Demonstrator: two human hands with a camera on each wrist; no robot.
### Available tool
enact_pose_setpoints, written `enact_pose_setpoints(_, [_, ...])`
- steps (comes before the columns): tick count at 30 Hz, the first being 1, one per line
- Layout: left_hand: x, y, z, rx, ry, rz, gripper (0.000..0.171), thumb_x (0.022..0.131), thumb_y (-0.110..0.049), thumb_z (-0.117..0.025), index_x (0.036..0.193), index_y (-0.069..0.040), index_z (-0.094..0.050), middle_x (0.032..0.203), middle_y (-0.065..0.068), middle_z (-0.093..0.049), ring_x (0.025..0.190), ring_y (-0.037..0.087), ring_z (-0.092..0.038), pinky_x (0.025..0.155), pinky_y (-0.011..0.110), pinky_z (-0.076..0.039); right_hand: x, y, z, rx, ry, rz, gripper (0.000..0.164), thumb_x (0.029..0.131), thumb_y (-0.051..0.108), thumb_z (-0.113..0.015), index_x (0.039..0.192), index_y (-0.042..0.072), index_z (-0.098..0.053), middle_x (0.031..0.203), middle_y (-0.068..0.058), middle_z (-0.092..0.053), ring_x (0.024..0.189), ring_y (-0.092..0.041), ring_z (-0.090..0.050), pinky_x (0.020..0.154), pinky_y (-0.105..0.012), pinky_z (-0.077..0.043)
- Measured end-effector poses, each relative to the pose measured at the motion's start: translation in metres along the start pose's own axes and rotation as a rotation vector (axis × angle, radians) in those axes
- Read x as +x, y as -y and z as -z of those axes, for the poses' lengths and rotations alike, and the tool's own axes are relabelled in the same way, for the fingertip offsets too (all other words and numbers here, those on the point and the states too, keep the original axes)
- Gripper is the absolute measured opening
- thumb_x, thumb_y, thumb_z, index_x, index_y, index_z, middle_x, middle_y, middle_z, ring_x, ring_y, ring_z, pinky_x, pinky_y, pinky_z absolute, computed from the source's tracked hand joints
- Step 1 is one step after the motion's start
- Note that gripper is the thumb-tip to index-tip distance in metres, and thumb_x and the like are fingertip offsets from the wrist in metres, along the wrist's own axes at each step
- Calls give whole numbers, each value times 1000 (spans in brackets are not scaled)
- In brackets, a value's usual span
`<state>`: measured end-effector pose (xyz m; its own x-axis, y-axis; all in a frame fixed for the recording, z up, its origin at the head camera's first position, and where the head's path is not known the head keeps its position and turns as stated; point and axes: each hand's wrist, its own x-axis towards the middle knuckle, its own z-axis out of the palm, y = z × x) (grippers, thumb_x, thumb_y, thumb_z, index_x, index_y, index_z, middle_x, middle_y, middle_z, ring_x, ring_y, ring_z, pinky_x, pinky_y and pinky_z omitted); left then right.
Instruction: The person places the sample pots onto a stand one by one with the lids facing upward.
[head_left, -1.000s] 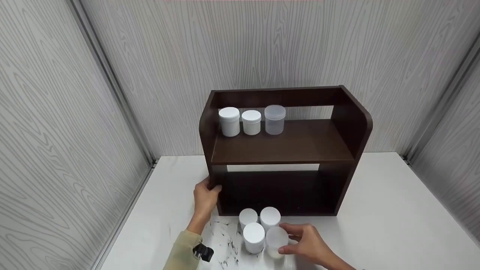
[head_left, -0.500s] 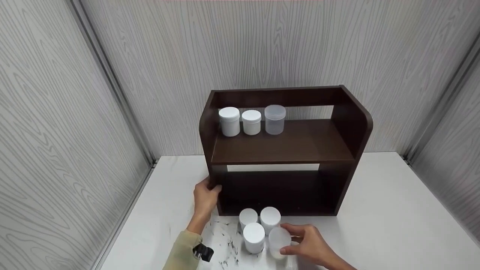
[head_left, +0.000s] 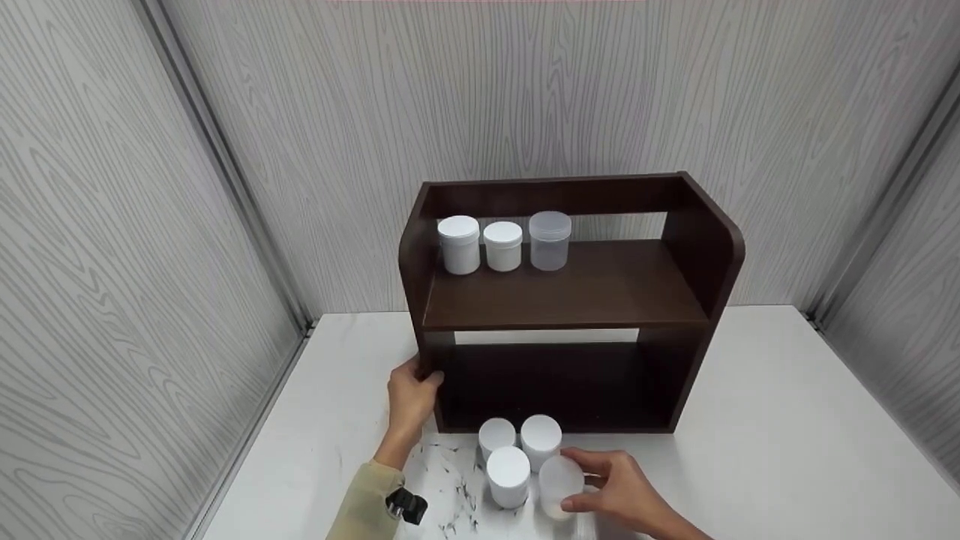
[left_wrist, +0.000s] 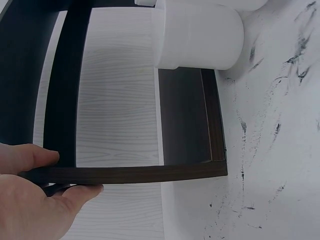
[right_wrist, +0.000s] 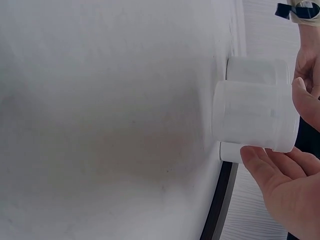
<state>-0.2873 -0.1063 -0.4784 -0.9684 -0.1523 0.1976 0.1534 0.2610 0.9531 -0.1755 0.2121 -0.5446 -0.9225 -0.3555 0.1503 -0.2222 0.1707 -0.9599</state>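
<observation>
Three jars [head_left: 503, 247] already stand on the rack [head_left: 622, 285], upper centre; three white jars [head_left: 516, 465] remain at lower centre. Beside these, the right hand's [head_left: 619, 489] fingers pinch a translucent jar [head_left: 556, 484]; the left hand [head_left: 411, 397] grips the rack.

White desk [head_left: 780, 420], black-streaked: dark brown shelf unit [head_left: 559, 379], three white jars [head_left: 508, 478] before it. Upper shelf [head_left: 622, 281]: two white jars [head_left: 460, 249], one translucent jar [head_left: 550, 244].

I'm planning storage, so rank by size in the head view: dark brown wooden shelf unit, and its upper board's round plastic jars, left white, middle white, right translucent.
1. Shelf unit
2. Left white jar, translucent jar: look alike, unranked
3. Middle white jar
</observation>
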Motion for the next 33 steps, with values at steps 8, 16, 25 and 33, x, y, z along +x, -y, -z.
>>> enact_pose_setpoints(8, [1, 1, -1, 11, -8, -2, 46, 95, 2, -62, 139, 15, -57, 130, 30, -66, 124, 41, -64, 104, 51, -52, -2, -4, 3, -19, 3, 18, 76, 75, 9, -95, 137, -17, -59, 137, -32, -62, 120, -29, -68, 98, -36, -55])
enact_pose_setpoints(16, [2, 2, -1, 15, -15, -3, 46, 94, 2, -62, 138, 15, -59, 129, 30, -67, 123, 41, -64, 104, 51, -52, 0, -4, 3, 7, 15, -5, 76, 75, 6, -95, 138, -17, -58, 138, -32, -61, 124, -38, -65, 99, -35, -55])
enact_pose_setpoints(25, [0, 1, -1, -9, 8, -16, 46, 96, 1, -61, 140, 14, -57, 130, 28, -67, 123, 40, -64, 104, 50, -52, 0, -4, 5, 7, 27, -3, 78, 77, 7, -94, 139, -19, -55, 141, -35, -57, 127, -46, -60, 101, -35, -53])
enact_pose_setpoints(33, [-2, 1, 0, -9, 8, -14, 45, 97, 1, -61, 140, 13, -57, 130, 28, -67, 122, 39, -65, 102, 49, -53, 0, -6, 6, 35, 50, -11, 77, 78, 4, -93, 140, -19, -54, 142, -34, -57, 128, -45, -60, 102, -37, -53])
